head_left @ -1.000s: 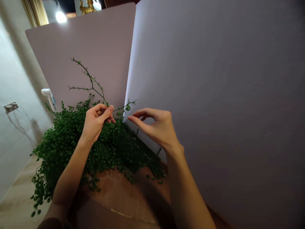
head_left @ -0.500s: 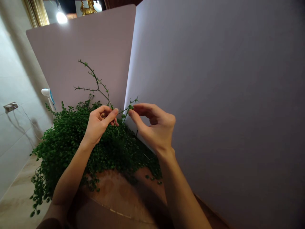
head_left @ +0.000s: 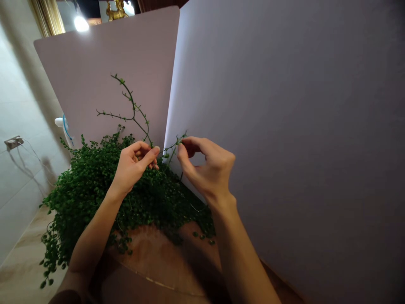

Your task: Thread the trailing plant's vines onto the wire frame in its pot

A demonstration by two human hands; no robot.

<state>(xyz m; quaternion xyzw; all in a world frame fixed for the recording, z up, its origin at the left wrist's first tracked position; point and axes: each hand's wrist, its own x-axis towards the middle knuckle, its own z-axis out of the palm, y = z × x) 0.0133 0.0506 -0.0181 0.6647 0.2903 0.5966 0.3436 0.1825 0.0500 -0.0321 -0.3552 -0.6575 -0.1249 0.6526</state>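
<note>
My left hand (head_left: 136, 164) pinches a thin green plant stem (head_left: 133, 112) between thumb and fingers. The stem forks above the hand and bears tiny leaf stubs along its length. A short side shoot of it runs right, where my right hand (head_left: 207, 164) closes thumb and forefinger on it near a round green bead-like leaf. One more bead (head_left: 166, 155) hangs on the shoot between the hands. Below both hands spreads a bushy string-of-pearls plant (head_left: 85, 181), its strands trailing over a round brown wooden surface (head_left: 152, 249).
A pale panel (head_left: 107, 71) stands behind the plant, and a large grey-white panel (head_left: 284, 126) fills the right side. At the left are a wall socket (head_left: 13, 142) with a white cable and a white-and-blue device (head_left: 63, 126). A lit bulb (head_left: 81, 23) hangs at top left.
My right hand has come to the side shoot and closed its fingertips on it. My left hand and the stem have shifted a little to the right.
</note>
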